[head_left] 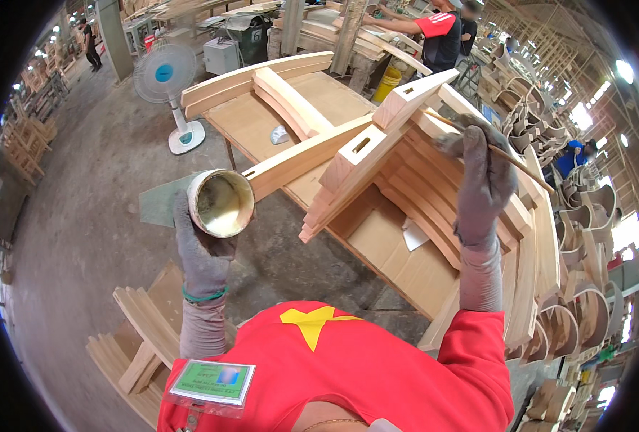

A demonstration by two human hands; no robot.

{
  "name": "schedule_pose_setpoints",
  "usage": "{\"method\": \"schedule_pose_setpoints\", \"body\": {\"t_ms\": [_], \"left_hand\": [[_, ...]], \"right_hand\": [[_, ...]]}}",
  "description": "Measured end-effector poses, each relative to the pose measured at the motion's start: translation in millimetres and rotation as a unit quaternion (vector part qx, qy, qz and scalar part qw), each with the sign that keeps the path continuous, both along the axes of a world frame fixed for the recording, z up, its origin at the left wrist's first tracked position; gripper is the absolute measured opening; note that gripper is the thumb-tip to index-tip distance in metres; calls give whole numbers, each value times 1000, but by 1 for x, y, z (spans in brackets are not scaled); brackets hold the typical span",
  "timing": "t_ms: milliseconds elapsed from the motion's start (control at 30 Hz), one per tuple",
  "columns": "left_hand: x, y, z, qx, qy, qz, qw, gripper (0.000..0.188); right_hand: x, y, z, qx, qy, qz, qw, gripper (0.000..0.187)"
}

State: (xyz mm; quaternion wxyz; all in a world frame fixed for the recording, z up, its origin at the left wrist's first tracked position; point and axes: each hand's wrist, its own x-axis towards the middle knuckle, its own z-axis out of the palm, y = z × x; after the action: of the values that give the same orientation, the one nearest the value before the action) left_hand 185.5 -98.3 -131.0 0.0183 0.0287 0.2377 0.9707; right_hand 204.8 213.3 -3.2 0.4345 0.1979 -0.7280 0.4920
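My left hand [208, 253], in a grey glove, is wrapped round an open can [203, 225] with a pale, creamy coating or liquid inside. My right hand [484, 183], also gloved, grips a thin wooden stick [527, 173]. The stick's far end reaches the side of a wooden piece [406, 108] with a slot in its end; whether it touches cannot be made out. Beside that lies another slotted piece [359, 153]. Both top a stack of curved wooden parts [435, 205] under my right arm. A long slotted rail [312, 155] runs from there toward the can.
A brown worktable [391, 263] carries the parts, with a curved frame [262, 79] at its far side. A white fan [164, 75] stands on the floor beyond. More curved wood [146, 327] lies at lower left. A co-worker in a red-sleeved shirt [438, 29] is at the back.
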Motion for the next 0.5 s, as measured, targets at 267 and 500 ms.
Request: {"method": "schedule_pose_setpoints", "body": {"t_ms": [267,500], "left_hand": [[2,-6,-6,-45,43,10,998,44],[1,-13,-10,-42,7,40,998,45]], "right_hand": [[-38,-8,-25,224,-160,37,961,13],[-57,-9,-26,447,-103,-14,888,17]]}}
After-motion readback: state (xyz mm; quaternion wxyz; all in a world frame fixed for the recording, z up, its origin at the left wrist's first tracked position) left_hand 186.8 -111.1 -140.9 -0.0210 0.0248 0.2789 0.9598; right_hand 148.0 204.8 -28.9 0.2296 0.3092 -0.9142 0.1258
